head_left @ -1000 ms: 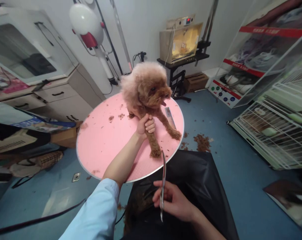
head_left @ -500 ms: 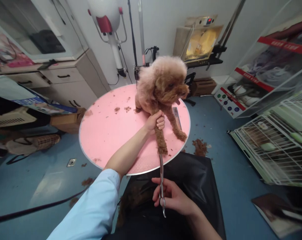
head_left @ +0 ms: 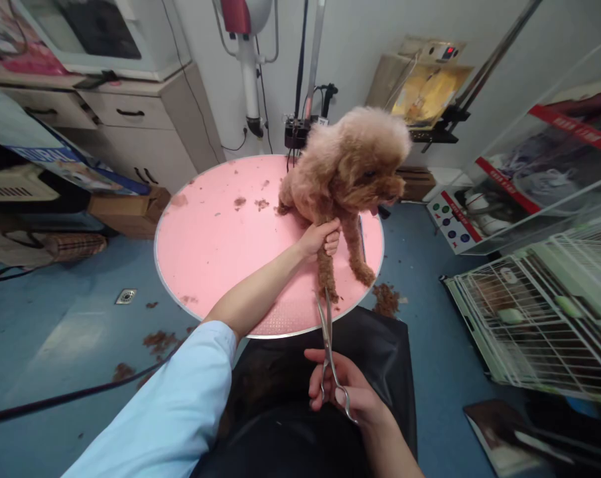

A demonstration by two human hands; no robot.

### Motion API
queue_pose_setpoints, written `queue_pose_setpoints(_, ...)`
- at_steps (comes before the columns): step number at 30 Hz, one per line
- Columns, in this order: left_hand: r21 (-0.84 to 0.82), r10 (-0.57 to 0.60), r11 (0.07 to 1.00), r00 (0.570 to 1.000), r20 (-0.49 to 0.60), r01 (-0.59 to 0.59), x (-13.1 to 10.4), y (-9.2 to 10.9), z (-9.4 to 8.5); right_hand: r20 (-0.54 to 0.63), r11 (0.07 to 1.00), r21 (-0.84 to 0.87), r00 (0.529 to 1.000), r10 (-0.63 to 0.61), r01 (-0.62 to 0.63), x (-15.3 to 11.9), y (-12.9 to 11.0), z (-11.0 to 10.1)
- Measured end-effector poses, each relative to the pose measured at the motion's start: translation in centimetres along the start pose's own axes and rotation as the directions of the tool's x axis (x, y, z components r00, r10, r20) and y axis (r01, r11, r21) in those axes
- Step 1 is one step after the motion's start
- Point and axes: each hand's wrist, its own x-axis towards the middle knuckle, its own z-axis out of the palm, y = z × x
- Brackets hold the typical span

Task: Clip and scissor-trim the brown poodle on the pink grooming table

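Observation:
A curly brown dog point(head_left: 353, 159) sits on a round pink grooming table point(head_left: 221, 252), facing right with its mouth open. My left hand point(head_left: 323, 240) is closed around the upper part of one front leg. In my right hand point(head_left: 343, 385) are long silver scissors point(head_left: 326, 332), with fingers and thumb at the handle rings. The blades are parted, and their tips reach the fur of the held leg's paw at the table's near edge. The other front paw point(head_left: 363, 272) rests by the right rim. A flat metal thing, perhaps a comb, is partly hidden behind that leg.
Fur clippings point(head_left: 239, 201) dot the table, and more fur point(head_left: 386, 299) lies on the blue floor. A black apron point(head_left: 375, 358) covers my lap. White wire cages point(head_left: 524, 312) stand at right; a cardboard box point(head_left: 129, 211) sits left. A dryer hose point(head_left: 249, 86) hangs behind the table.
The scissors have gone from closed to parted blades at the paw. My left hand keeps its hold on the leg. The whole view has shifted, and the dog's head appears farther right.

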Motion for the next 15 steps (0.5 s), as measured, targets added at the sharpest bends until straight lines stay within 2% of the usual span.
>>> queue_pose_setpoints(4,0.043,0.036,0.998,0.999,0.041,-0.038,0.23,-0.21,-0.25,-0.034,0.998,-0.059,0.999,0.011,-0.013,0.13,-0.16,0.02)
queue_pose_setpoints(9,0.043,0.04,0.998,0.999,0.02,-0.041,0.13,-0.27,0.14,-0.004,0.998,-0.061,1.0,0.017,-0.017,-0.07,-0.44,0.15)
queue_pose_setpoints(13,0.028,0.03,0.999,1.0,0.003,-0.03,0.03,-0.24,0.45,-0.081,0.993,-0.109,0.996,0.036,-0.044,-0.08,-0.82,0.14)
queue_pose_setpoints(15,-0.032,0.002,0.999,0.999,-0.038,-0.003,0.02,-0.22,0.54,-0.109,0.984,-0.162,0.992,0.062,-0.08,-0.06,-0.88,0.06)
